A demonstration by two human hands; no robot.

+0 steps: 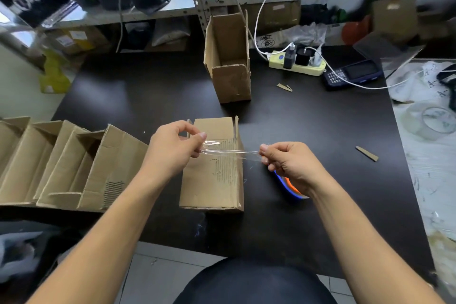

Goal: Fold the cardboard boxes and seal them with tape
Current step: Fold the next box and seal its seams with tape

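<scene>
A strip of clear tape (230,154) is stretched between my two hands above a small cardboard box (212,180) lying on the black table. My left hand (172,150) pinches the strip's left end, which curls up. My right hand (288,163) pinches the right end. A blue and orange tool (287,186) lies on the table, partly hidden under my right hand. An upright open cardboard box (229,61) stands further back. Several open boxes (61,168) lie in a row at the left.
A power strip (296,63) with chargers and white cables sits at the back, a dark handheld device (350,75) beside it. Clear tape rolls (429,122) rest on the white surface at the right. Cardboard scraps (367,153) lie on the table (148,96). Shelves stand behind.
</scene>
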